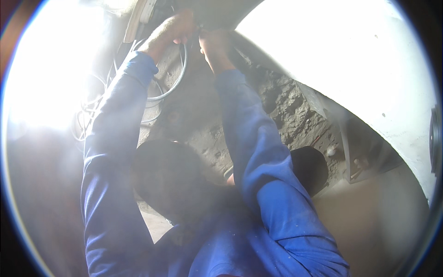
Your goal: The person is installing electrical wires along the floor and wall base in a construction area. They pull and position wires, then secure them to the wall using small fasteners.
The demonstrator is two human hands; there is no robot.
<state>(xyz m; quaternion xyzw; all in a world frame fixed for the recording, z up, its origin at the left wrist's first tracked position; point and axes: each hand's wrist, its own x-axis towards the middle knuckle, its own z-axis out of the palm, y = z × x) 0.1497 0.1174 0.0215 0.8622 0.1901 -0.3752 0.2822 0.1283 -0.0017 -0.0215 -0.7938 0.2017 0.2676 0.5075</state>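
Note:
Both my arms, in blue sleeves, stretch up to the top middle of the head view. My left hand point(174, 31) is closed where a grey cable point(181, 74) rises into its fingers; the cable curves down and left, passing behind my left sleeve. Close by on the right, my right hand point(213, 46) is closed too, its fingers turned toward the left hand. A small dark thing shows between the two hands, but shade and haze hide what it is.
Thin white cables point(85, 111) hang in loops left of my left forearm. A pale board-like edge point(137, 21) stands beside my left hand. At the right is a large white curved surface point(350, 51). Rough grey ground point(295, 111) lies below; strong glare covers the upper left.

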